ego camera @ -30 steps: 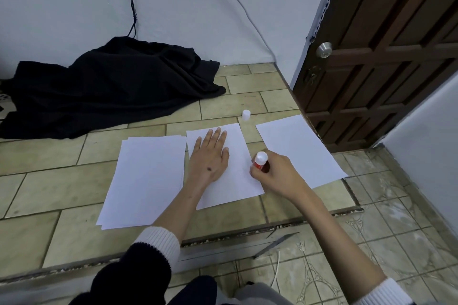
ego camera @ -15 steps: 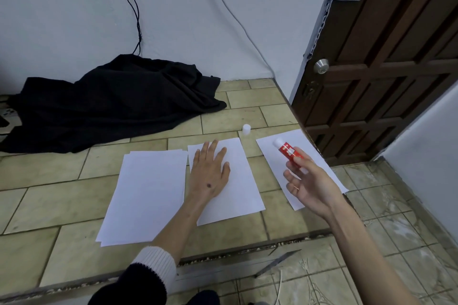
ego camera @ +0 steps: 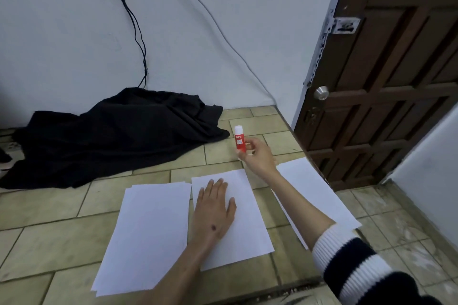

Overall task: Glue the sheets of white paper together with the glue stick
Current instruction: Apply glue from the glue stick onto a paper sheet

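A red glue stick (ego camera: 240,140) with a white top stands upright in my right hand (ego camera: 257,156), pinched at its lower end above the floor tiles beyond the papers. My left hand (ego camera: 213,210) lies flat, fingers straight, on the middle sheet of white paper (ego camera: 245,225). A stack of white sheets (ego camera: 146,233) lies to the left of it. Another white sheet (ego camera: 319,195) lies to the right, partly hidden by my right forearm. The glue stick's loose cap is not visible.
A heap of black cloth (ego camera: 116,131) lies on the tiled floor (ego camera: 49,208) against the white wall. Cables (ego camera: 135,25) hang down the wall. A brown wooden door (ego camera: 391,77) with a knob stands at the right.
My right hand lifted the glue stick from the middle sheet's right edge and carried it forward, turning it upright. My left hand stayed on the sheet. The camera tilted upward.
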